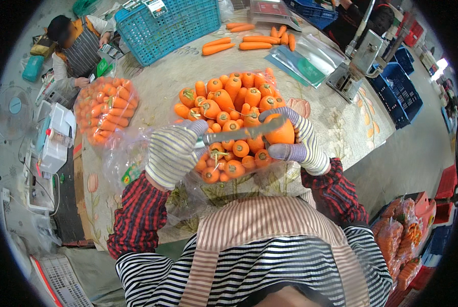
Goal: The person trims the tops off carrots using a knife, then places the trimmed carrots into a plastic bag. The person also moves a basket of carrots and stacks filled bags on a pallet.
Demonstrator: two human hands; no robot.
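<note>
My left hand [176,151], in a striped knit glove, grips the handle of a knife [229,135]. Its blurred blade reaches right, across the front of a thick carrot [279,131]. That carrot sits between the thumb and fingers of my right hand [300,142], gloved the same way. Beneath both hands lies a clear plastic bag of carrots [234,169], most of them with their crown ends facing me. A few crowns bear short green stem stubs. Crumpled clear plastic [127,153] with a printed patch spreads beside my left wrist.
A full bag of carrots [107,109] stands at the left. Loose carrots [257,39] lie farther back, near a blue crate [167,30], a scale [274,13] and flat plastic bags [305,63]. A metal clamp-like device [348,78] stands at the right edge. A co-worker [79,46] is at the far left.
</note>
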